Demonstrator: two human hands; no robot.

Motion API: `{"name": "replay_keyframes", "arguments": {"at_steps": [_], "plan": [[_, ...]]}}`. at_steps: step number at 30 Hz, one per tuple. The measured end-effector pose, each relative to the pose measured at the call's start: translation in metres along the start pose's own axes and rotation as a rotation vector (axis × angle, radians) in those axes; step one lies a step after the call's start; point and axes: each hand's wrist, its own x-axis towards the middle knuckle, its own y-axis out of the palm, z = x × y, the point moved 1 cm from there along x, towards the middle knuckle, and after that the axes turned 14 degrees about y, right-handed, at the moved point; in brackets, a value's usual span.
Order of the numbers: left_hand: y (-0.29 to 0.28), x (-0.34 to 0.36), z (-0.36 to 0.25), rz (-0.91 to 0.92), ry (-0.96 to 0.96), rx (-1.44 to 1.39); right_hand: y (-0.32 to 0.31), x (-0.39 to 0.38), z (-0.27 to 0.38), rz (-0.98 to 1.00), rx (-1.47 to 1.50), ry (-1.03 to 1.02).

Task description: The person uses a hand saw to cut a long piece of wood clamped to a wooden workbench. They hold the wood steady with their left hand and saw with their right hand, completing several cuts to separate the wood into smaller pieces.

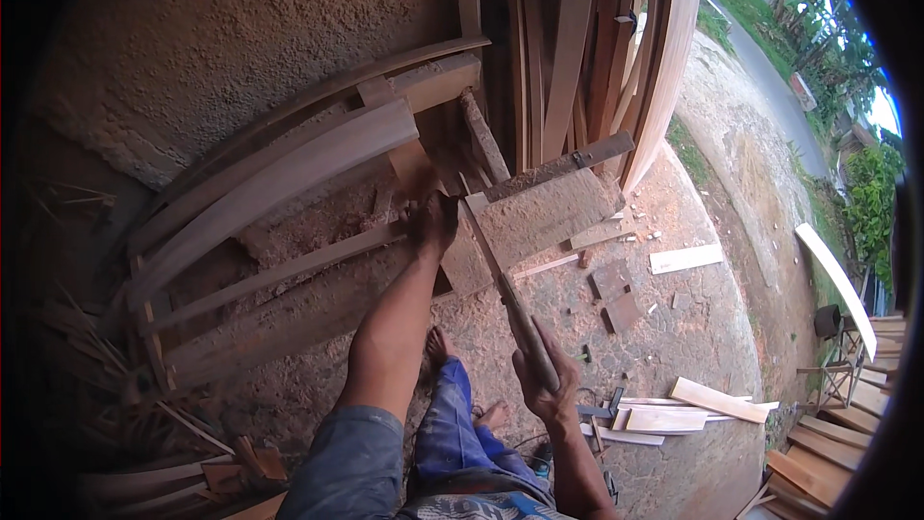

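Note:
My left hand point(430, 223) is closed around a long narrow wooden strip point(289, 274), pressing it down on the dusty bench near its right end. In my right hand point(551, 377) is the long handle of what looks like a saw point(521, 323), its narrow blade seen nearly edge-on. That blade slants up and away to the strip's end, just right of my left hand. Whether the teeth are in the wood cannot be made out. Beneath lies a thick wooden beam point(553, 215) coated in sawdust, with a dark wooden bar point(563, 166) along its far edge.
A wide curved board point(289, 169) lies along the bench's far side, near a rough wall point(241, 39). Tall planks point(568, 48) lean at the back. Offcuts point(664, 419) and two dark blocks point(616, 297) litter the floor on the right. Stacked boards point(828, 443) stand beyond.

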Motion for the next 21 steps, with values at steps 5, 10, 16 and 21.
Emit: {"name": "replay_keyframes", "arguments": {"at_steps": [5,10,16,21], "plan": [[-0.002,-0.001,-0.003,0.021,-0.015,-0.036,-0.003,-0.011,-0.006,0.044,0.058,0.046],[0.004,-0.009,0.006,-0.215,0.066,-0.023,-0.03,-0.035,0.012,0.093,-0.032,0.133],[-0.021,0.003,-0.012,0.175,-0.011,-0.053,0.013,0.033,0.014,0.094,0.026,0.088],[-0.005,-0.005,0.003,0.007,-0.007,-0.079,-0.019,-0.023,-0.009,0.04,-0.062,-0.041]]}}
